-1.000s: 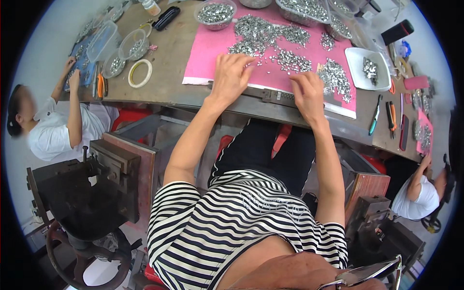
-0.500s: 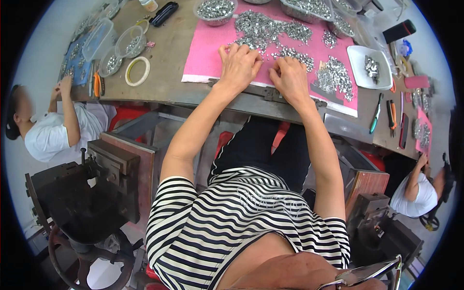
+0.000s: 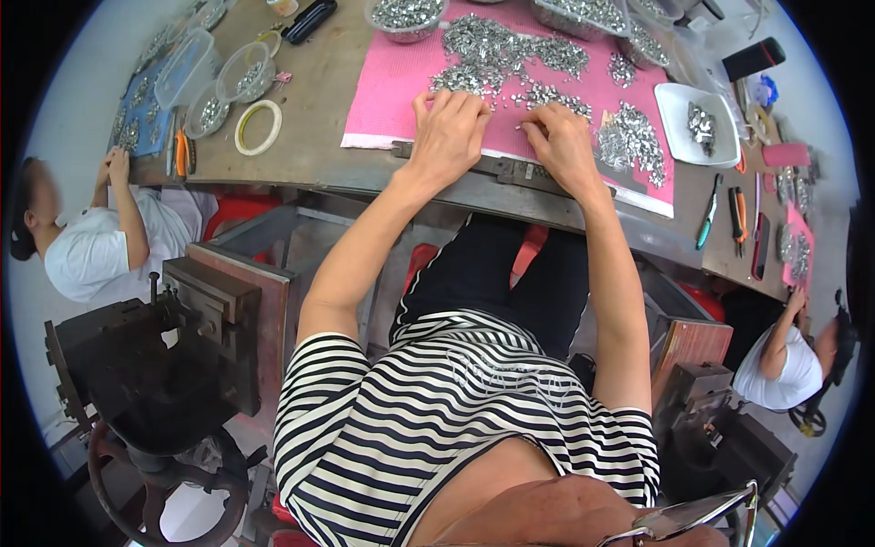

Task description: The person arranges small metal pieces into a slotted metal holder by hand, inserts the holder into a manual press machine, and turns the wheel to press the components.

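A large pile of small shiny metal pieces [image 3: 483,50] is spread over a pink ribbed mat [image 3: 383,100] on the bench. My left hand [image 3: 447,132] rests at the pile's near edge, fingers curled downward. Its fingertips are hidden, so I cannot make out what they hold. To its right, my right hand [image 3: 563,148] has thumb and forefinger drawn together in a pinch, just nearer than a smaller heap of pieces [image 3: 556,98]. Whatever lies in that pinch is too small to name. Farther right, another heap of longer metal pieces [image 3: 633,146] lies on the mat.
A white tray [image 3: 670,137] holds more pieces at right; a filled plastic tub [image 3: 406,32] stands at the back. A tape roll [image 3: 259,128], orange-handled pliers [image 3: 185,155] and a toothbrush [image 3: 709,214] lie on the bench. One person [image 3: 91,255] sits left, another [image 3: 779,365] right.
My right hand has shifted to the right and slightly nearer, widening the gap between my hands. My left hand has moved a little left and nearer.
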`<state>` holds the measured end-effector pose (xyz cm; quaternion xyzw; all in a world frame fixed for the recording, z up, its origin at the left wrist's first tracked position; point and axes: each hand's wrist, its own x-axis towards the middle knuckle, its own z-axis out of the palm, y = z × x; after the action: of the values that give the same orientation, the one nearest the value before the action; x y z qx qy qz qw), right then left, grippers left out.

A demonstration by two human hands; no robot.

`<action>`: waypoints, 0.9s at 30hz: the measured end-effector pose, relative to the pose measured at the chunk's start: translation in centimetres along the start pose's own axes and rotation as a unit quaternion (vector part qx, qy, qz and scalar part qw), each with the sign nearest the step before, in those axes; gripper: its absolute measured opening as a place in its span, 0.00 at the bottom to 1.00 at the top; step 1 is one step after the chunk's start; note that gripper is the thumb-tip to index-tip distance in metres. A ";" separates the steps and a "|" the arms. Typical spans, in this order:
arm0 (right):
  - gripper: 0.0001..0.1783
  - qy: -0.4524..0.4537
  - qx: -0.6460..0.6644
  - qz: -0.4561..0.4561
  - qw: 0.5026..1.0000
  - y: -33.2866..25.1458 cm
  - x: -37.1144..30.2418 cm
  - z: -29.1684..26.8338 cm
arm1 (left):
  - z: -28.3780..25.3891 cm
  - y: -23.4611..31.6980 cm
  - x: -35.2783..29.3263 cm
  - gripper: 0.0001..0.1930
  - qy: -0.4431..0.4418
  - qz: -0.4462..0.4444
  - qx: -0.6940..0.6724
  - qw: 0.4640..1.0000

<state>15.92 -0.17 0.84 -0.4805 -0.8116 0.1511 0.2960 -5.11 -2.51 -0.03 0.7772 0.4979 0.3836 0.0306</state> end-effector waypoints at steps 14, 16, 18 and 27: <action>0.04 -0.006 0.162 0.085 0.983 -1.1 -2.5 -2.3 | 1.0 3.6 -2.0 0.03 -0.016 0.038 -0.117 0.992; 0.04 0.006 0.129 0.053 0.990 -0.7 -4.4 -2.6 | 1.8 3.8 -2.3 0.05 -0.021 0.097 -0.136 0.986; 0.05 0.019 0.089 0.006 0.996 -0.7 -5.7 -2.9 | 2.3 4.2 -2.4 0.05 -0.019 0.113 -0.124 0.986; 0.11 0.079 -0.048 -0.141 0.986 -0.9 -7.0 -2.2 | 2.4 5.1 -2.3 0.08 -0.052 0.115 -0.071 0.989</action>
<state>19.28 -6.81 0.69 -0.3856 -0.8515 0.0299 0.3541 -0.26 -6.14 -0.78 0.8442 0.3744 0.3778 0.0669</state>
